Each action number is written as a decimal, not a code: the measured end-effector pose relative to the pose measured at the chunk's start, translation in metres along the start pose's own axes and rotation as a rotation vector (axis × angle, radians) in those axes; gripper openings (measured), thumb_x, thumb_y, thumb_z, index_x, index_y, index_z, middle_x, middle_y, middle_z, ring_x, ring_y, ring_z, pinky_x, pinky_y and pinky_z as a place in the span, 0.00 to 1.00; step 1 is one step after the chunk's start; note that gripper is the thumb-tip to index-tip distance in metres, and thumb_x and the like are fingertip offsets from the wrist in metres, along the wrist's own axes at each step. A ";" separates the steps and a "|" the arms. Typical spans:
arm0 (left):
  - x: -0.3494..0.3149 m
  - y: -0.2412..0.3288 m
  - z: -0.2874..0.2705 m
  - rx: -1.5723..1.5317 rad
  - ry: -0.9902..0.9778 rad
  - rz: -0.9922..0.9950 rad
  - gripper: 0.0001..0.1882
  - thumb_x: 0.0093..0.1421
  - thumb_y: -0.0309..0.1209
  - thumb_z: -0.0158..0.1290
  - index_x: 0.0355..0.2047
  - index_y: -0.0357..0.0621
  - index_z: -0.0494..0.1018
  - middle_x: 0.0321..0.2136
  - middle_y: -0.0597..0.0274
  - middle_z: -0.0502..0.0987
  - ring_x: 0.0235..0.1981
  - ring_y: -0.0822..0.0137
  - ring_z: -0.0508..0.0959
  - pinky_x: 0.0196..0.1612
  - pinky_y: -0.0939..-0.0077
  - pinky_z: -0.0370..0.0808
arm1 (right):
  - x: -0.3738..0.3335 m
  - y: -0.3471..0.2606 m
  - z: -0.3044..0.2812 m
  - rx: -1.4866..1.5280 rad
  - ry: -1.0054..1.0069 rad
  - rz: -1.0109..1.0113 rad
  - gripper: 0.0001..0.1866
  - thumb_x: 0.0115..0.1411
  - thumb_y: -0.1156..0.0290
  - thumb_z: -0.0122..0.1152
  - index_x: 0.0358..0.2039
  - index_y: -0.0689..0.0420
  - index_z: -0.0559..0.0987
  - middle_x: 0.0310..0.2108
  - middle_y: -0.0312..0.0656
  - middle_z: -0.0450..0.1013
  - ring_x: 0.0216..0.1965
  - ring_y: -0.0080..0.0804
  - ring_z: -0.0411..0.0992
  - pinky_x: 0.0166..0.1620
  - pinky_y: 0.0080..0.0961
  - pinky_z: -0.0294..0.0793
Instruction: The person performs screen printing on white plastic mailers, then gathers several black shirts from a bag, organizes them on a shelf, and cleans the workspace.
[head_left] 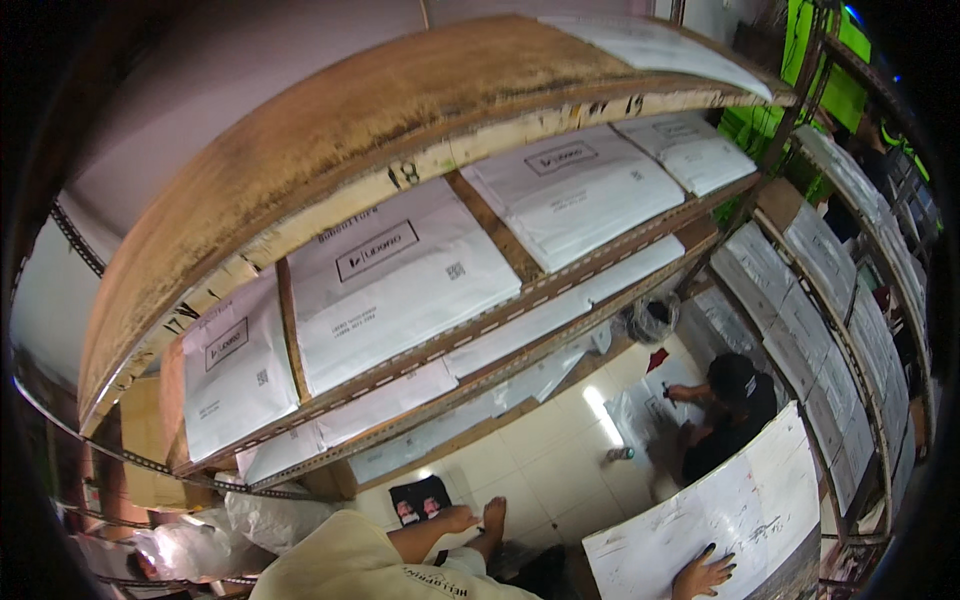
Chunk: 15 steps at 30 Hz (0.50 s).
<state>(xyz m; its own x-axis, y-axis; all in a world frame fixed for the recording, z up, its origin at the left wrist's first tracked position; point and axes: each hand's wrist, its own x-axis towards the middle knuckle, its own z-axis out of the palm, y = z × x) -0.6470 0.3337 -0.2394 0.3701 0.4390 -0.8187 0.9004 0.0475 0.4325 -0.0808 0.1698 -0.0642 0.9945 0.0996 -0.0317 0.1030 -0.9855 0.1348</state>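
Note:
My right hand point(705, 574) lies open at the lower right, fingers spread on a large white board point(690, 510) with black scuffs and scribbles. The board slants above the floor; its lower part runs out of the picture. My left hand does not show. Along the lower edge spreads a cream shirt point(340, 565) with dark print; whose it is I cannot tell. Beyond it are bare limbs and a bare foot point(494, 515). Near them a black cloth point(418, 498) with a printed picture lies on the tiles.
A wooden rack point(400, 110) arches ahead, holding white printed packages point(400, 270) on its shelves. Another person point(735, 400) in black crouches at the right over a printed sheet point(640, 415). More loaded racks point(800, 330) stand right. Clear plastic bags point(270, 515) lie lower left.

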 end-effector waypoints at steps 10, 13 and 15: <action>-0.100 0.167 -0.166 0.229 0.661 0.561 0.25 0.66 0.56 0.53 0.40 0.46 0.82 0.35 0.51 0.82 0.38 0.46 0.82 0.43 0.55 0.78 | 0.017 0.016 0.068 -0.102 0.621 -0.186 0.48 0.66 0.26 0.38 0.73 0.51 0.61 0.72 0.58 0.58 0.68 0.64 0.61 0.52 0.84 0.62; -0.211 0.336 -0.348 0.423 1.279 0.906 0.20 0.62 0.46 0.62 0.42 0.42 0.80 0.41 0.49 0.81 0.42 0.47 0.80 0.48 0.54 0.77 | 0.010 0.013 0.043 0.013 0.519 -0.136 0.48 0.65 0.26 0.39 0.73 0.50 0.62 0.72 0.58 0.58 0.69 0.63 0.59 0.55 0.86 0.57; -0.240 0.398 -0.427 0.520 1.515 1.054 0.23 0.63 0.47 0.61 0.47 0.40 0.78 0.47 0.46 0.78 0.49 0.45 0.77 0.54 0.53 0.73 | 0.003 0.018 0.032 0.044 0.442 -0.123 0.47 0.65 0.26 0.39 0.72 0.49 0.63 0.72 0.57 0.58 0.70 0.62 0.58 0.57 0.86 0.53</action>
<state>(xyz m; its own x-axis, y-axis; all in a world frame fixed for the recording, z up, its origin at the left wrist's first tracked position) -0.4749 0.6302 0.2906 0.5104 0.4197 0.7506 0.5534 -0.8284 0.0868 -0.0764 0.1478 -0.0937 0.8881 0.2557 0.3819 0.2292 -0.9667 0.1141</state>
